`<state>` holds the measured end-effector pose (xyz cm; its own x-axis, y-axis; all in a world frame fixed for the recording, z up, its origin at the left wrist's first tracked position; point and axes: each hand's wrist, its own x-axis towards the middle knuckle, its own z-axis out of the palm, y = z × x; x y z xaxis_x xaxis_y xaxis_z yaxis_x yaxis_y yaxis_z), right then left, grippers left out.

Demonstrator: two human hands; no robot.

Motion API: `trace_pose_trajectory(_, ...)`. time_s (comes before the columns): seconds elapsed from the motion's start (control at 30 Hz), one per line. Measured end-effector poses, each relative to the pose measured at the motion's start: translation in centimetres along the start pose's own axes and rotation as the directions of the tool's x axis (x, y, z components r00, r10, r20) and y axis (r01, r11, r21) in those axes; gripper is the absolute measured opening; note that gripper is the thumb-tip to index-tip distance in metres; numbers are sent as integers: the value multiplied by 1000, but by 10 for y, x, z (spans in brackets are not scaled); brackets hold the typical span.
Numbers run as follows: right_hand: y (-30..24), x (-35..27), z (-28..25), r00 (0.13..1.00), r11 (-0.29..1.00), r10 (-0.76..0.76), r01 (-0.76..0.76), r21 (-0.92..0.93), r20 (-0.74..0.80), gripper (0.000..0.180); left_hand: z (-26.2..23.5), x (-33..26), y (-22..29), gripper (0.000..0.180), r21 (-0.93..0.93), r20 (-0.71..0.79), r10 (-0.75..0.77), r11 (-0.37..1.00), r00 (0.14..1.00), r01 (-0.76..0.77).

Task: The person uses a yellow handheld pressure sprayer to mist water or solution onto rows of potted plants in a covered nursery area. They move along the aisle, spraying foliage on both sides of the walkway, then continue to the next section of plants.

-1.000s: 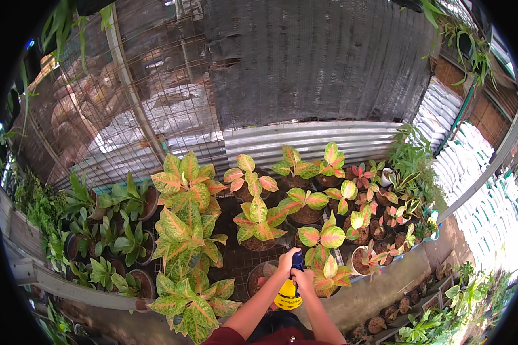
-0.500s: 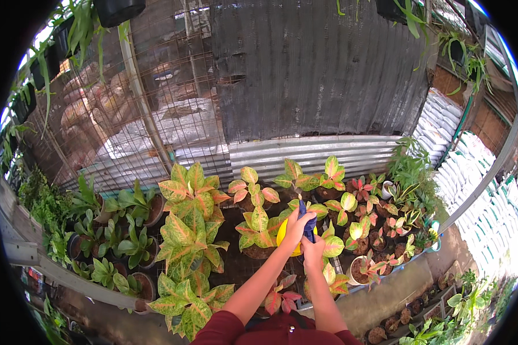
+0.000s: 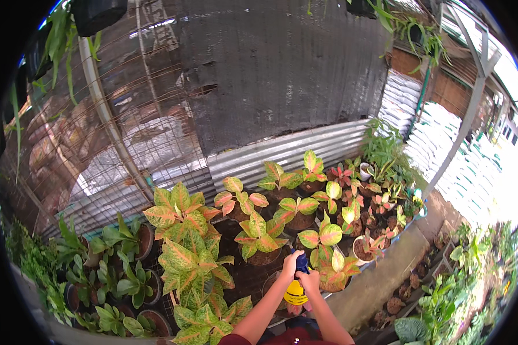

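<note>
Left hand and right hand both grip the blue top of a yellow bottle, seemingly to steady it, beside pink-and-green potted plants probably spaced for leaf room.

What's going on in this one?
A person's left hand and right hand are both closed on the dark-blue head of a yellow spray bottle, held in front of the body. Potted variegated plants with pink-and-green leaves spread out ahead and to both sides, with a corrugated metal sheet behind them. Whether any liquid is coming out cannot be made out.
</note>
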<state>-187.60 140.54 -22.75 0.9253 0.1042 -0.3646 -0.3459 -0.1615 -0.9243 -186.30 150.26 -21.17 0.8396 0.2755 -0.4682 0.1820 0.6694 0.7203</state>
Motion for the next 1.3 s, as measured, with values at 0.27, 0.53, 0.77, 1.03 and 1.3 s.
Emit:
trace_pose_trajectory(0.27, 64, -117, 11, 978, 986, 87, -57, 156, -189, 16, -69, -59, -72, 26, 218, 179, -170, 967, 969, 130)
trace_pose_trajectory(0.53, 57, -199, -7, 922, 979, 63, 17, 204, -383, 16, -43, -128, -83, 24, 283, 336, -257, 945, 906, 163)
trace_pose_trajectory(0.77, 3, -260, -43, 895, 895, -73, 252, 367, -440, 10, 3, -218, -26, 44, 272, 661, -52, 946, 749, -174)
trace_pose_trajectory(1.03, 29, -308, -53, 883, 945, -218, 298, 137, -416, 9, -34, -248, -67, 50, 355, 737, 72, 806, 672, -475)
trace_pose_trajectory(1.3, 114, -374, -29, 964, 970, -103, 152, 190, -245, 10, -112, -291, -121, 31, 557, 617, -8, 711, 787, -430)
